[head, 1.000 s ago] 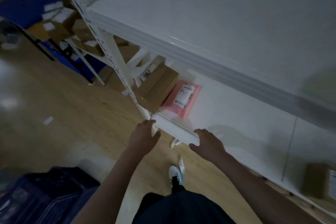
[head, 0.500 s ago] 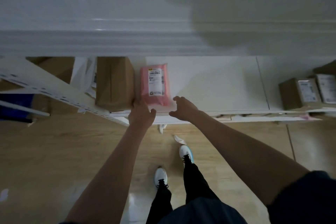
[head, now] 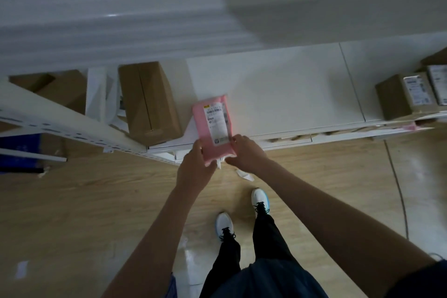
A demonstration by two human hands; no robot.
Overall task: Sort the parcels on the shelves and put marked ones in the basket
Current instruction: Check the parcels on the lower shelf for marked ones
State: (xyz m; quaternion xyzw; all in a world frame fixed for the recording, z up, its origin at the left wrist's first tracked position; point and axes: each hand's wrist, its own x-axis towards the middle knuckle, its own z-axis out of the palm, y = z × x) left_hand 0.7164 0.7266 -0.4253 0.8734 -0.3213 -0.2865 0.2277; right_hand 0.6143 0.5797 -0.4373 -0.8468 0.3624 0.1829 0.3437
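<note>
Holding the pink parcel point(head: 212, 128) by its near end, you have both hands on it: your left hand point(head: 196, 167) grips the near left corner with fingers curled under it, and your right hand point(head: 244, 152) pinches the near right edge beside the white shipping label point(head: 217, 121). The parcel juts out over the front lip of the white shelf point(head: 278, 94), its far end over the shelf board. Just left of it stands a tall brown cardboard box point(head: 148, 101), not touching it as far as you can see. Well apart on the right sit two labelled cardboard boxes point(head: 406, 94). Your white trainers point(head: 225, 225) stand on the wooden floor point(head: 84, 201) below
</note>
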